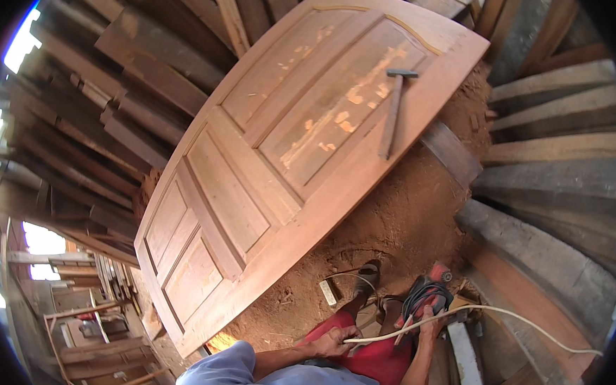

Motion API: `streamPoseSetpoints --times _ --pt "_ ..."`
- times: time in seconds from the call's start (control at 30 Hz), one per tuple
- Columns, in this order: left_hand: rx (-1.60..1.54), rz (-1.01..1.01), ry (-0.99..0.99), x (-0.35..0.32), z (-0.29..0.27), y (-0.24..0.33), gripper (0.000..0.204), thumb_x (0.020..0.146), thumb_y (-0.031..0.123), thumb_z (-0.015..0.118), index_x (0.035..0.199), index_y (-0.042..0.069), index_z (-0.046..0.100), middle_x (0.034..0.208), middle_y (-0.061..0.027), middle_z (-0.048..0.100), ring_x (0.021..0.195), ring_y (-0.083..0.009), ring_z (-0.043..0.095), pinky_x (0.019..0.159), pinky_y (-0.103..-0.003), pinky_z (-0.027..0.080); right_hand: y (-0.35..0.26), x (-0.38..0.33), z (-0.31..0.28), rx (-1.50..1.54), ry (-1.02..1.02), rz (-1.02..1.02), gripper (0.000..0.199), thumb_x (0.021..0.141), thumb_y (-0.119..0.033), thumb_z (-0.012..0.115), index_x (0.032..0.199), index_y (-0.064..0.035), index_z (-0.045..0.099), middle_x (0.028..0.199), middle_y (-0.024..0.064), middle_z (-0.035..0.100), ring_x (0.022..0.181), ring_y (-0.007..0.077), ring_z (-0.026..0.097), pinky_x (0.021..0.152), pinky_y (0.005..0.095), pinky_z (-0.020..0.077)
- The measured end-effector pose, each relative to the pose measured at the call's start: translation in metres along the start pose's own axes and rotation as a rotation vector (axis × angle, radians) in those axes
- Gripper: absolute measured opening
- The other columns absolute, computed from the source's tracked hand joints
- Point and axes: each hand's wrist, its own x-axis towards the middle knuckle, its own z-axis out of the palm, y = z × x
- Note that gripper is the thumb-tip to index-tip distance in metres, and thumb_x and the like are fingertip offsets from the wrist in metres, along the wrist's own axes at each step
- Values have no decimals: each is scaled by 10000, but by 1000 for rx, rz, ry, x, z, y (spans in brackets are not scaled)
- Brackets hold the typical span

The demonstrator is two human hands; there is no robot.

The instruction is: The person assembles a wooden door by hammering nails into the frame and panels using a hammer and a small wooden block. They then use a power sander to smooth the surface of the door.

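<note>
Low in the view, my left hand is closed around the end part of a cream cable, in front of my red-clothed legs. From there the cable runs right, over my right hand, and off toward the boards. My right hand is closed at the lower end of a red power tool with a black cord wound round it; the cable and cord partly hide its grip. A panelled wooden door lies ahead of me. On its near-right edge rests a hammer with a wooden handle.
Wood shavings lie on the door panels. Timber planks lean at the left, and thick boards fan out at the right. A short board juts from under the door. Sawdust covers the ground; a small pale block lies near my feet.
</note>
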Motion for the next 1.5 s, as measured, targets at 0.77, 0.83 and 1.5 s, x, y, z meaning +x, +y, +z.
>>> streamPoseSetpoints --times 0.77,0.83,1.5 --pt "-326 485 87 -142 -109 150 236 1009 225 659 1074 11 583 786 -101 624 669 -205 568 628 -391 439 -399 -194 187 36 -509 -960 308 848 -204 703 1013 54 674 872 167 674 825 299 648 807 432 509" --pt "-303 468 140 -144 -109 145 221 1009 216 658 1064 15 586 767 -111 625 651 -232 572 623 -403 445 -404 -197 214 16 -572 -937 309 853 -202 707 1019 57 671 890 171 674 842 296 648 815 432 508" --pt "77 775 670 -122 -122 234 283 890 169 719 1082 53 548 745 -134 652 682 -384 646 643 -471 474 -311 -210 86 -955 -1452 -835 368 975 -191 595 1290 0 608 1123 193 676 972 297 642 887 392 504"
